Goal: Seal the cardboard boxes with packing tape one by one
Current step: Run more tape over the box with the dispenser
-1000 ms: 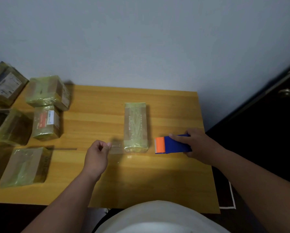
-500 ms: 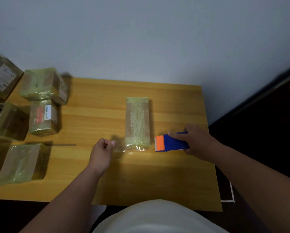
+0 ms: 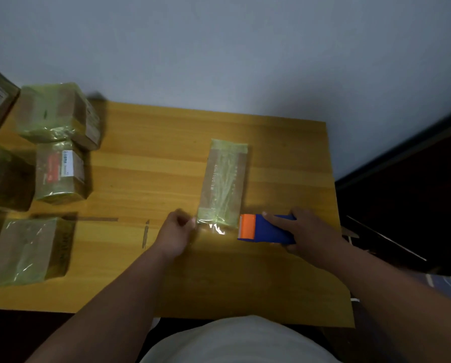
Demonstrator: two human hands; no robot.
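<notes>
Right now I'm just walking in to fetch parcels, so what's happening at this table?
A person is taping the long box in the middle of the wooden table. The left hand pinches the clear tape at the box's near end; the right hand holds the blue tape dispenser beside it. Wrapped boxes sit along the left.

A wooden tabletop (image 3: 166,158) carries 1 long taped box (image 3: 223,183) at centre frame and several taped boxes (image 3: 59,171) at left.

The tape dispenser (image 3: 267,229) was blue with an orange front; the table (image 3: 166,158) was yellow wood with grain stripes
</notes>
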